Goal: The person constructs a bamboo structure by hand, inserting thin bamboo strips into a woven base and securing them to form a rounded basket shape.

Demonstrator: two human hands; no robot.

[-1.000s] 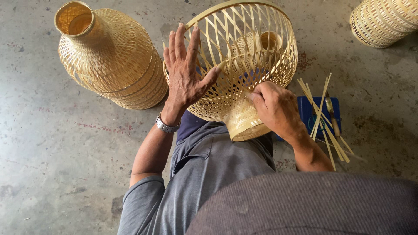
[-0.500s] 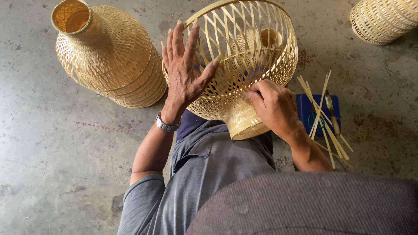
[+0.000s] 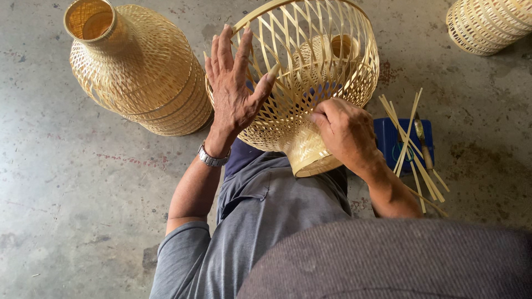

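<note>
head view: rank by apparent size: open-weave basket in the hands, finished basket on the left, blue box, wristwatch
1. Open-weave basket and finished basket: look about alike; the held one is nearer the camera, so no ranking.
2. Blue box, partly under bamboo strips.
3. Wristwatch on the left hand.

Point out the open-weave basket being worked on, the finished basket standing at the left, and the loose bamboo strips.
open-weave basket [image 3: 332,61]: head view, on its lattice wall.
finished basket [image 3: 149,77]: head view, on its woven side.
bamboo strips [image 3: 413,149]: head view, mid-bundle over the blue box.

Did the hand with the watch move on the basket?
No. The left hand stays spread flat on the open-weave basket, in the same spot beside the finished basket on the floor.
</note>
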